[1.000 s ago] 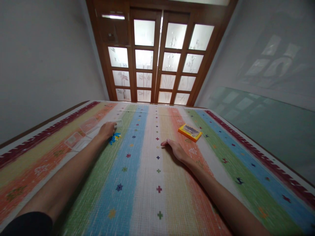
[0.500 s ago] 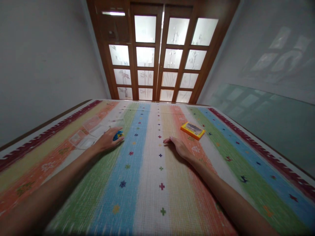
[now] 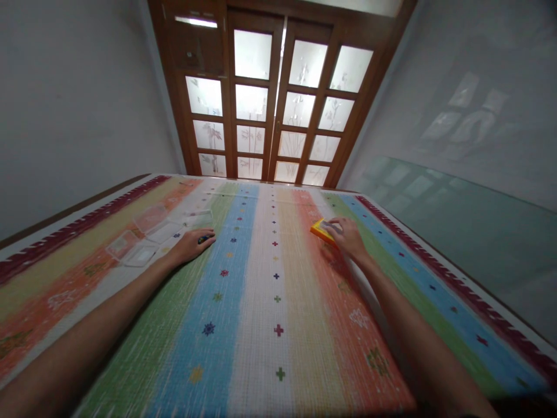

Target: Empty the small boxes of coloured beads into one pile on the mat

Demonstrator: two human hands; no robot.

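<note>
My left hand [image 3: 190, 245] lies palm down on the striped mat [image 3: 261, 313], fingers stretched forward over a small heap of blue pieces [image 3: 205, 238]; only a dark-blue bit shows at the fingertips. My right hand [image 3: 347, 235] reaches forward to the right. Its fingers are curled over a flat yellow-orange box [image 3: 319, 229], whose near left corner shows beside the hand. Both forearms stretch across the mat.
Several clear plastic trays and lids [image 3: 143, 235] lie on the mat just left of my left hand. A wooden door with frosted glass panes [image 3: 270, 110] stands beyond the far edge. A dark red border [image 3: 435, 255] runs along the mat's right side.
My right hand has moved from the middle of the mat forward and right onto the yellow-orange box. My left hand has flattened over the blue pieces, which now show less.
</note>
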